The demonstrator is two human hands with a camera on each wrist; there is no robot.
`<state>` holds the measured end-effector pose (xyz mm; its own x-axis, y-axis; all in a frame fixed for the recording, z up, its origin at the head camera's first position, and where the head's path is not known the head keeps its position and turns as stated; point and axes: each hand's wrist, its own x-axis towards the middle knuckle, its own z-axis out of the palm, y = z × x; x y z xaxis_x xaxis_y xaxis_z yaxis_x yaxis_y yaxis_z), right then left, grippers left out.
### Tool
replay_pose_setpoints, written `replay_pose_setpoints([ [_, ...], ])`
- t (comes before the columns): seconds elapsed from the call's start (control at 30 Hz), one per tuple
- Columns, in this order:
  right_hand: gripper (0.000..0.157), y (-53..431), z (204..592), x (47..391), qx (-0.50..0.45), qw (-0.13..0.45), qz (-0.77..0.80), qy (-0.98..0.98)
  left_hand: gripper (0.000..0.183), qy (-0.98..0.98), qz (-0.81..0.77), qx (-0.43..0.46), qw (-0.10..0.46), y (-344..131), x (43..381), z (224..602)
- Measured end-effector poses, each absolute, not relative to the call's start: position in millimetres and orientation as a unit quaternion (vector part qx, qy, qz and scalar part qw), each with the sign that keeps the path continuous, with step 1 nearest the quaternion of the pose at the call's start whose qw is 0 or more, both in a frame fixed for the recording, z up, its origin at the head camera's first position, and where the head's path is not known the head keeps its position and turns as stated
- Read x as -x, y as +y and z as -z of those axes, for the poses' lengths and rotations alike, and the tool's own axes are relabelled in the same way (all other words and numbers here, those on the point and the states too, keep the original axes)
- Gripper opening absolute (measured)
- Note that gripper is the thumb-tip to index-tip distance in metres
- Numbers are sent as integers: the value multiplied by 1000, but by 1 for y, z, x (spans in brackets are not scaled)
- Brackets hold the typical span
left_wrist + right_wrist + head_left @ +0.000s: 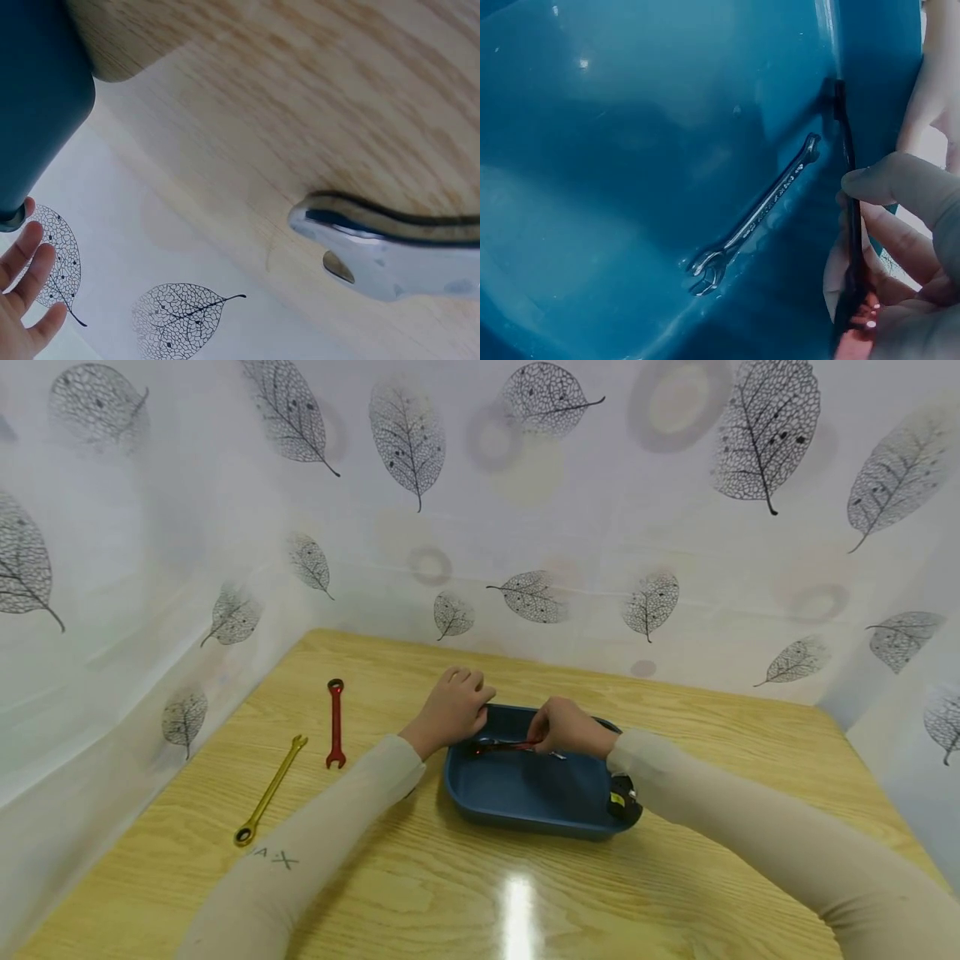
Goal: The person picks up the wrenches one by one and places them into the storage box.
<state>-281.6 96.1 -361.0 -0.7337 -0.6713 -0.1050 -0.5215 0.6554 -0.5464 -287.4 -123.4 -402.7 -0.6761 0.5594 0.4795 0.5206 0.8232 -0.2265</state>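
Observation:
My right hand [570, 727] reaches into a blue tray [510, 822] and pinches a red wrench [859, 322] between thumb and fingers. The wrench's dark far end stands close to the tray wall in the right wrist view. Beside it a small silver wrench [754, 217] lies on the tray floor. My left hand [453, 706] is at the tray's far left corner, with loosely bent fingers [30, 285] beyond the rim and one fingertip right at it. In the left wrist view, a silver metal tool [397, 255] lies on the table, mostly hidden by the left sleeve in the head view.
A second red wrench [336, 727] and a gold wrench [270, 793] lie on the wooden table [420, 893] left of the tray. Inside the tray's right end sits a black object with a yellow label [622, 799]. A leaf-patterned white sheet [540, 527] rises behind the table.

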Motion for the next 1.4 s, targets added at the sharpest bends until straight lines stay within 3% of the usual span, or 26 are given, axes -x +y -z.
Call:
replay_pose_setpoints([
  [0.8, 12, 92, 374, 287, 353, 165, 192, 901, 13, -921, -35, 294, 254, -123, 285, 400],
  [1.4, 13, 86, 385, 283, 344, 182, 165, 906, 7, -907, -34, 304, 290, -125, 287, 403],
])
